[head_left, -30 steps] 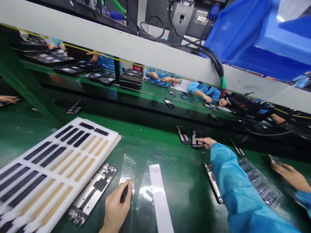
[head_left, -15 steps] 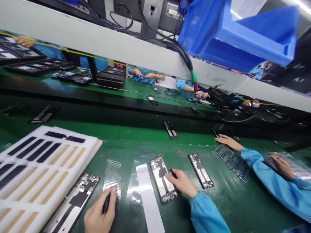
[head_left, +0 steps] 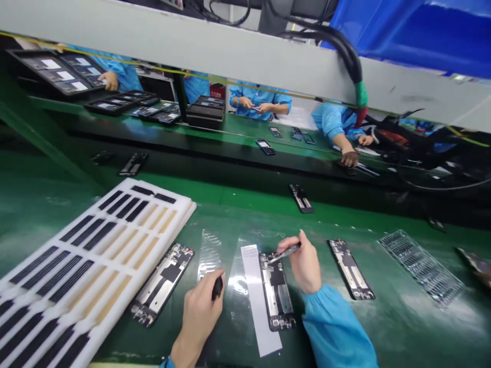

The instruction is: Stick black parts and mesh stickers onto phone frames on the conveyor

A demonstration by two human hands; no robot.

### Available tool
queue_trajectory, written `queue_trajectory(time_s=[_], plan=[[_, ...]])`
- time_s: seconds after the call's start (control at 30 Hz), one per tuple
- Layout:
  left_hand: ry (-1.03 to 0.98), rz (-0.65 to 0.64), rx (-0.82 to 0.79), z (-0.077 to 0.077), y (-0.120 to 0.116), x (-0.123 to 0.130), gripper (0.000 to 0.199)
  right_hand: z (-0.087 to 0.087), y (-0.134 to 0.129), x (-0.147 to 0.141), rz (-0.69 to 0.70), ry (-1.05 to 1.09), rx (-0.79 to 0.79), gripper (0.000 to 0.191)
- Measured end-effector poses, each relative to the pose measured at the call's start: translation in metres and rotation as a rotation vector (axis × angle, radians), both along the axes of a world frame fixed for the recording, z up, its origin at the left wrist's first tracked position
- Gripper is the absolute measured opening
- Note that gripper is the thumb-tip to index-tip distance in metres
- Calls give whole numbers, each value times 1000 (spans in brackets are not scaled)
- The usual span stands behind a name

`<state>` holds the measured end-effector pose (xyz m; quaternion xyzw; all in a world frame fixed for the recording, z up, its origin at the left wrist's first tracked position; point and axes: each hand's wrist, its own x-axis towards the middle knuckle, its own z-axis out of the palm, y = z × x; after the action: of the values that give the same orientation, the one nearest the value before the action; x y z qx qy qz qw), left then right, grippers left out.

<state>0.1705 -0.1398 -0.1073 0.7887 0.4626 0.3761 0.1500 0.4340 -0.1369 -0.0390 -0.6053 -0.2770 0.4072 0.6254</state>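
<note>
My right hand (head_left: 307, 263) is closed on a pair of metal tweezers (head_left: 286, 252), whose tips reach over the top end of an opened phone body (head_left: 278, 291). Whether the tips pinch anything is too small to see. That phone partly covers a long white paper strip (head_left: 256, 306) with rows of small marks at its top. My left hand (head_left: 201, 309) is closed around a black, pen-like tool (head_left: 217, 288), only its dark end showing. Just beyond its fingers lies a clear plastic sheet (head_left: 209, 250) with curved shapes.
To the left stands a white foam tray (head_left: 184, 207) with black and tan strips. More phone bodies lie on the green bench, at left (head_left: 163, 286), right (head_left: 351, 271) and behind (head_left: 301, 198). A clear patterned sheet (head_left: 420, 266) lies right. Co-workers sit beyond the overhead beam (head_left: 230, 56).
My right hand has moved from the phone's side to its top end, with tweezers now visible. The phone now overlaps the white strip. A co-worker's arms have left the right side; the view has shifted.
</note>
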Motion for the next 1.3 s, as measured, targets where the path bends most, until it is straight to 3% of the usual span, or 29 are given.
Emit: queue_trajectory(time_s=[0.07,0.17,0.3,0.4,0.57,0.87,0.97,1.03,1.13,1.17,1.3], plan=[[68,2,-28,0,-6,-8,25,-14,14,-19,24,56,-43,63],[250,21,-34,5,-19,-32,39,-31,22,-47,185,85,-83,62],[458,28,15,15,-39,-67,54,-46,12,-76,407,-3,-93,54],[531,-4,-1,20,-53,-77,63,-54,-2,-85,497,-62,-118,55],[631,-62,-96,23,-58,-65,69,-59,-13,-90,508,-170,-99,51],[786,-107,-319,25,-36,-31,67,-67,-13,-101,478,-219,-59,49],[611,-105,-410,26,-31,-33,65,-66,-16,-107,433,-201,-45,49],[248,-55,-529,26,-29,-34,58,-61,-21,-110,384,-172,-25,48],[-331,65,-694,27,-30,-27,30,-47,-31,-110,331,-123,7,43],[-451,103,-733,29,-31,-22,29,-41,-36,-109,326,-108,17,41],[-773,191,-887,43,-35,3,60,-23,-50,-106,337,-87,26,37]])
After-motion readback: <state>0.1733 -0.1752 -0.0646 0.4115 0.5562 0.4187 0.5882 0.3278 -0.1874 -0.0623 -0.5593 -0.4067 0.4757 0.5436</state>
